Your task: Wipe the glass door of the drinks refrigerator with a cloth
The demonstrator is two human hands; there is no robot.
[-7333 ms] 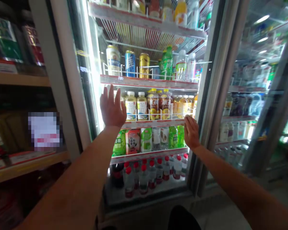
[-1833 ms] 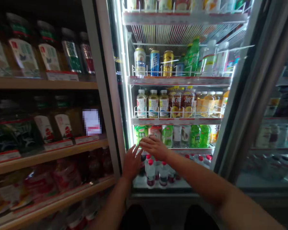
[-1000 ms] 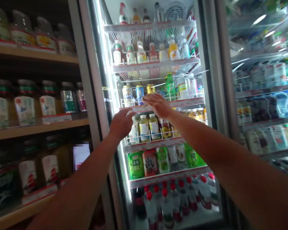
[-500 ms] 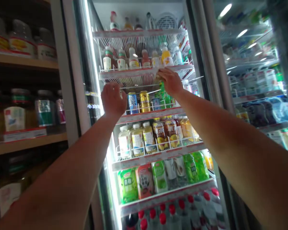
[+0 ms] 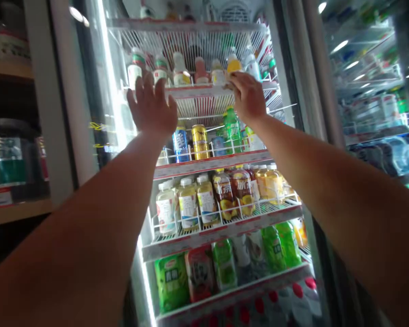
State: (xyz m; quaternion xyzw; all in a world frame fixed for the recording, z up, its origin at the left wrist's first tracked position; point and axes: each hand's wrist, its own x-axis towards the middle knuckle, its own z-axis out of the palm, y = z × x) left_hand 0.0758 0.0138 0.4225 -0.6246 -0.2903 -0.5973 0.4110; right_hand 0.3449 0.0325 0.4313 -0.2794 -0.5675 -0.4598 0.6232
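Observation:
Both my arms reach up to a lit drinks fridge. My left hand (image 5: 152,106) is open, fingers spread upward, in front of the left part of the upper shelf edge (image 5: 197,90). My right hand (image 5: 247,96) is open too, fingers bent forward over the same shelf edge, just below small bottles (image 5: 180,70). Neither hand holds anything. Whether they touch a glass door or the shelf itself I cannot tell. Below them stand cans (image 5: 200,141) and a green bottle (image 5: 231,129).
Lower shelves carry juice bottles (image 5: 206,204), green and red cartons (image 5: 172,281) and red-capped water bottles (image 5: 298,290). A wooden shelf with jars (image 5: 7,163) stands at the left. A second glass-fronted fridge (image 5: 371,91) is at the right.
Both hands have risen from the can shelf level to the upper shelf, and the left hand went from curled to spread. The view tilted upward and nearer.

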